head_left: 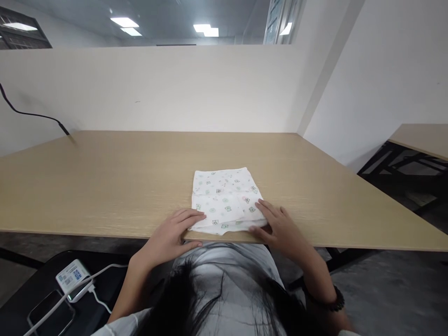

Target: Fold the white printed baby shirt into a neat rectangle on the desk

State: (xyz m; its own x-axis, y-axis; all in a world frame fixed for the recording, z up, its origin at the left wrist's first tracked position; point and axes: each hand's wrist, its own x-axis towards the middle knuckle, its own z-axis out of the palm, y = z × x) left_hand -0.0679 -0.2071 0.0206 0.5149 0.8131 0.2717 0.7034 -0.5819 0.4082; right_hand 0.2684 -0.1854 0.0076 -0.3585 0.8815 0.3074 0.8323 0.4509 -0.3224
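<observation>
A white cloth (227, 196) printed with small green, pink and dark figures lies folded on the wooden table, close to its front edge. My left hand (177, 231) rests at the cloth's lower left corner, fingertips on the fabric and thumb apart below the table edge. On the opposite side, my right hand (278, 228) touches the cloth's lower right edge with its fingers spread. Neither hand is wrapped round the cloth. The layers along the near edge sit slightly uneven.
The wooden table (122, 177) meets a white partition (196, 88) at the back. A black cable (38, 114) hangs at the left. Beside my left arm, a white power bank (74, 278) with cords and a phone (52, 313) lie on a black chair. Another table (423, 137) stands right.
</observation>
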